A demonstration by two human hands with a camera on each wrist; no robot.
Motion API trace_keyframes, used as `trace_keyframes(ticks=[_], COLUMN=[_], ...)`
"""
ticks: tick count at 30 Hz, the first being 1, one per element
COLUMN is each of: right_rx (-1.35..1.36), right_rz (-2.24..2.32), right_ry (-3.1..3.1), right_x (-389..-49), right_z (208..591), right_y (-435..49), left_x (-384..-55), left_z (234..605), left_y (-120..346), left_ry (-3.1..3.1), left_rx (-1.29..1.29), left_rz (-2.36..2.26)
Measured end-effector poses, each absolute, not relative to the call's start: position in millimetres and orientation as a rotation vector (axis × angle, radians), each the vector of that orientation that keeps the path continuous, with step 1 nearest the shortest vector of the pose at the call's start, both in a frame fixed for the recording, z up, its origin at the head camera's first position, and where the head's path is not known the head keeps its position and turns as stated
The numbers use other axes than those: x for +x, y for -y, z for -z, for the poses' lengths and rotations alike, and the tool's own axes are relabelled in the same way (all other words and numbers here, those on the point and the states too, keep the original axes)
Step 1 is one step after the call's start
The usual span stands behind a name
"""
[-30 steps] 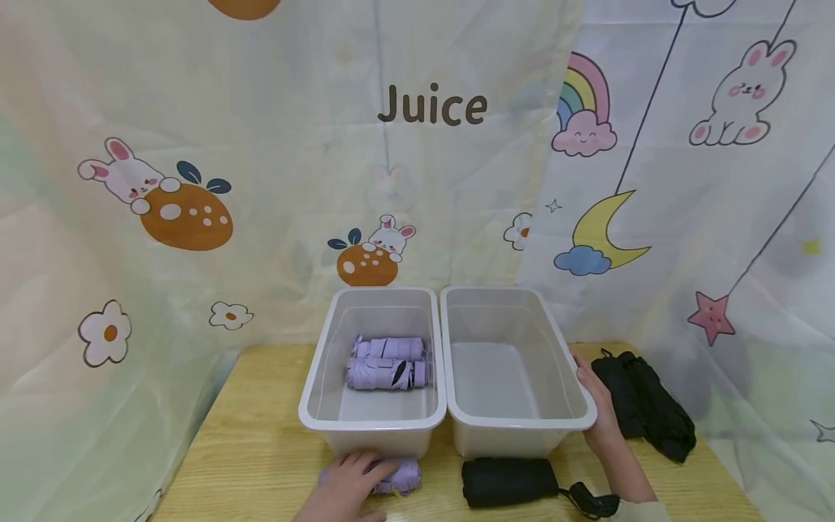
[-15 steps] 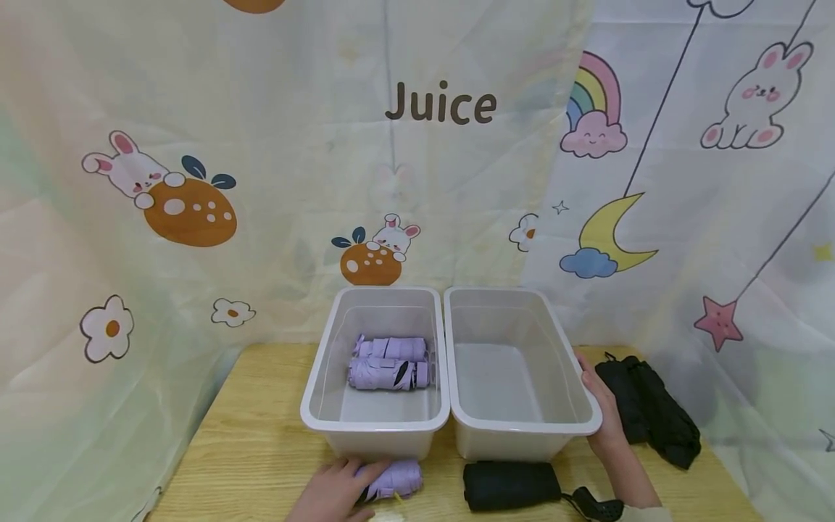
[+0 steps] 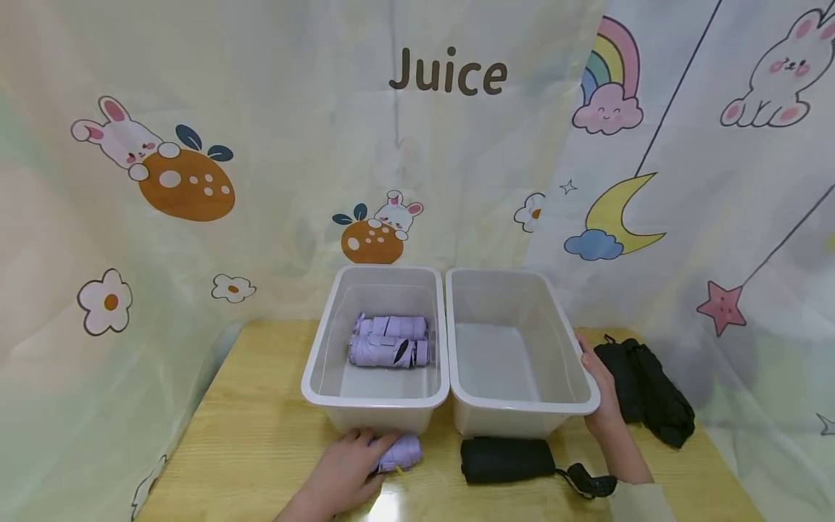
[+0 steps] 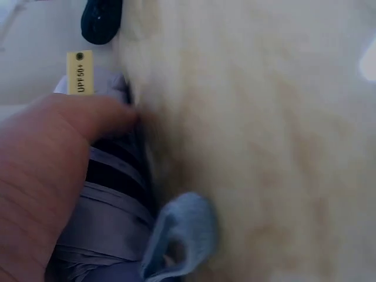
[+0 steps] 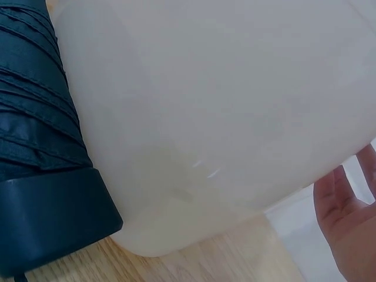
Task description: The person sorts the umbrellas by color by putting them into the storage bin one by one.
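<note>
A folded lavender umbrella point(image 3: 400, 453) lies on the table just in front of the left bin. My left hand point(image 3: 349, 464) grips its left part from above, the palm hiding that end. In the left wrist view the thumb point(image 4: 100, 114) lies across the lavender fabric, by a yellow "UPF50+" tag point(image 4: 80, 73) and a pale wrist loop point(image 4: 194, 229). My right hand point(image 3: 603, 384) rests against the outer right side of the right bin point(image 3: 522, 407), below its rim. Its extended fingers point(image 5: 343, 188) touch the wall in the right wrist view.
Two more folded lavender umbrellas point(image 3: 385, 351) lie inside the left bin point(image 3: 375, 401). A folded black umbrella point(image 3: 507, 460) with a strap lies before the right bin. Further black folded items point(image 3: 642, 388) are right of my right hand. A printed curtain point(image 3: 293, 145) hangs behind.
The left hand has gone from lying spread over the lavender umbrella to gripping it, and the yellow tag has come into sight. The head view has tilted down. The right hand stays at the bin.
</note>
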State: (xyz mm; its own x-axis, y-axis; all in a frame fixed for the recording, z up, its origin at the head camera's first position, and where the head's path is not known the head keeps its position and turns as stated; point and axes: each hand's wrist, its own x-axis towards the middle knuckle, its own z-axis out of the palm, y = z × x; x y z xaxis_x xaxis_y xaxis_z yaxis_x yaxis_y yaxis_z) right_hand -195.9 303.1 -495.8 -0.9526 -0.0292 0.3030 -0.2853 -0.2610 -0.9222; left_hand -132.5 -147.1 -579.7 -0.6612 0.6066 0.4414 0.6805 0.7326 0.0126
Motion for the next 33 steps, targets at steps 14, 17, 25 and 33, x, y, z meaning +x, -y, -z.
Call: trace_keyframes(ticks=[14, 17, 25, 33], right_rx=[0.457, 0.467, 0.639, 0.563], right_rz=[-2.435, -2.438, -2.519, -2.501], right_ry=[1.676, 1.684, 1.554, 1.623], right_x=[-204, -206, -213, -209], right_z=[493, 491, 486, 491], right_y=[-300, -300, -302, -303], left_x=[-148, -150, -145, -130], left_z=[576, 566, 513, 445], left_y=[141, 142, 140, 139], left_ry=[2.630, 2.678, 2.725, 2.617], left_rx=[-1.121, -1.141, -1.203, -1.407], left_rz=[0.388, 0.450, 0.599, 0.627])
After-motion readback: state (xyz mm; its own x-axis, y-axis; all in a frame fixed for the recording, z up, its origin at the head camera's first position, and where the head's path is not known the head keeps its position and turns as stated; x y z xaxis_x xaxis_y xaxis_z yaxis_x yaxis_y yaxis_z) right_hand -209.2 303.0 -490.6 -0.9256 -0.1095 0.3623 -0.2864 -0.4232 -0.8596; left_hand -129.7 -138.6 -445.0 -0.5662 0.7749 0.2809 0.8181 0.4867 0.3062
